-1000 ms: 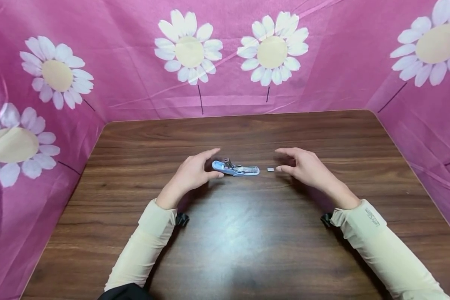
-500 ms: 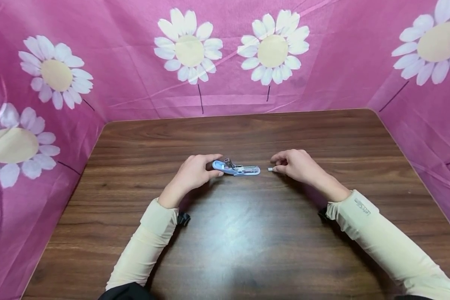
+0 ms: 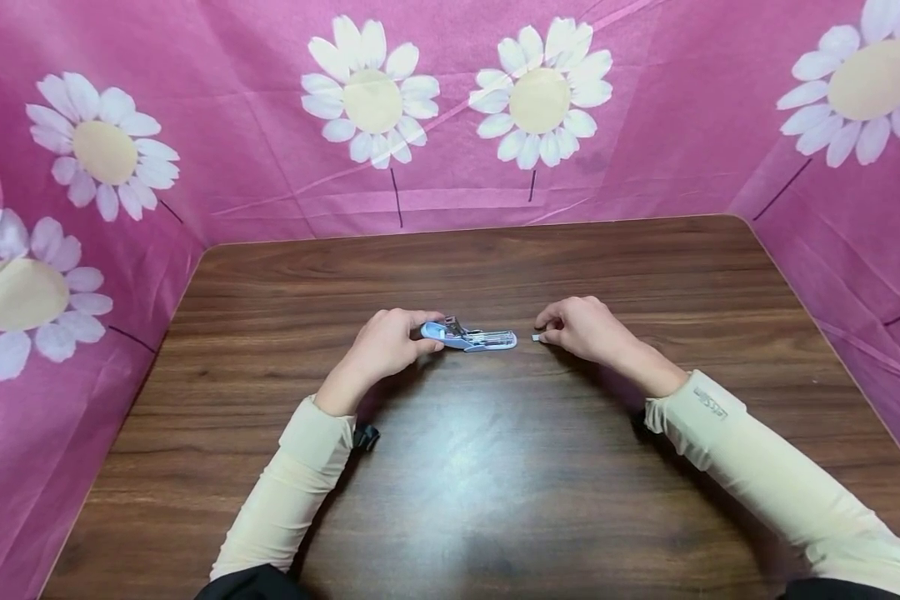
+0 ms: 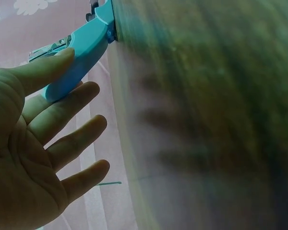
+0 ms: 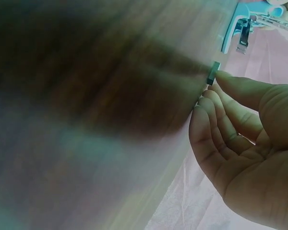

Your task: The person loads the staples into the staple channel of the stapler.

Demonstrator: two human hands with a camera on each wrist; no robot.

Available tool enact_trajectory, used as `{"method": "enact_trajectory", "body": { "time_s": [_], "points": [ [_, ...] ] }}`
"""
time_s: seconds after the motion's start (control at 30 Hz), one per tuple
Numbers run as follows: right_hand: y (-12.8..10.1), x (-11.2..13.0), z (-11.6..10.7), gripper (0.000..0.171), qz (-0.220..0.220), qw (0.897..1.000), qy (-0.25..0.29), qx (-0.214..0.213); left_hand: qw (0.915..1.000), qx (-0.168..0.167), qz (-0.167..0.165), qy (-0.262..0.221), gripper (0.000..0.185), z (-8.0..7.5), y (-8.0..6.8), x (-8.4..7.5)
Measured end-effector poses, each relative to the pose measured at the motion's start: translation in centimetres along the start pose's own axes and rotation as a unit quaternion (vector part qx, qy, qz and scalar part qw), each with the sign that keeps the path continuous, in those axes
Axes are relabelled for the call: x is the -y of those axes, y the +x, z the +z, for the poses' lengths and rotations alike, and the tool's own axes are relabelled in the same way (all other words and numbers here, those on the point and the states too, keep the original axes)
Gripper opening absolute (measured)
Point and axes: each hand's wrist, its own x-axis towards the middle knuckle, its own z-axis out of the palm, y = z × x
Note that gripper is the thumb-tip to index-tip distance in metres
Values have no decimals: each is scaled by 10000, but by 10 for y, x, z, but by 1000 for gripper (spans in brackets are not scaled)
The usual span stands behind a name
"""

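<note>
A light blue stapler point(image 3: 486, 340) lies on the table with its top swung up and its metal staple channel showing. My left hand point(image 3: 385, 343) pinches its left end, the thumb on the near side. In the left wrist view the thumb presses the blue body point(image 4: 84, 57) against a finger behind it, while the other fingers spread loosely. Just right of the stapler, my right hand point(image 3: 587, 330) holds a small grey strip of staples point(image 3: 536, 337) between thumb and fingertips. From the right wrist, the strip point(image 5: 213, 73) sits at the thumb tip, close to the tabletop and apart from the stapler.
Both hands work over a dark brown wooden table point(image 3: 450, 500). A pink cloth with white daisies point(image 3: 465, 187) hangs behind it and along both sides. Dark bands point(image 3: 366, 437) are strapped at the wrists under pale sleeves point(image 3: 292, 483).
The left thumb and finger have come together on the stapler's end. My right fingers have closed on the strip of staples and shifted slightly left with it.
</note>
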Motion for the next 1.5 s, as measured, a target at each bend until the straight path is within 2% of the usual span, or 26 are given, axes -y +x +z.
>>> {"method": "enact_trajectory", "body": {
  "time_s": [0.63, 0.87, 1.23, 1.4, 1.5],
  "points": [
    [3, 1, 2, 4, -97, 9996, -250, -23, 10000, 71, 27, -9, 41, -2, 1, -2],
    [0, 0, -2, 3, -138, 9994, -157, -272, 9999, 92, 32, -27, 40, -3, 1, -2],
    [1, -4, -7, 4, -88, 9979, 386, -514, 9999, 119, 55, -29, 40, -3, 1, 0],
    [1, -4, -10, 3, -249, 9946, 544, -848, 9999, 130, 30, -19, 40, -4, 2, 1],
    [0, -4, -13, 10, -348, 9917, 592, -1091, 9999, 150, 9, -37, 40, -4, 3, 1]
  ]
}}
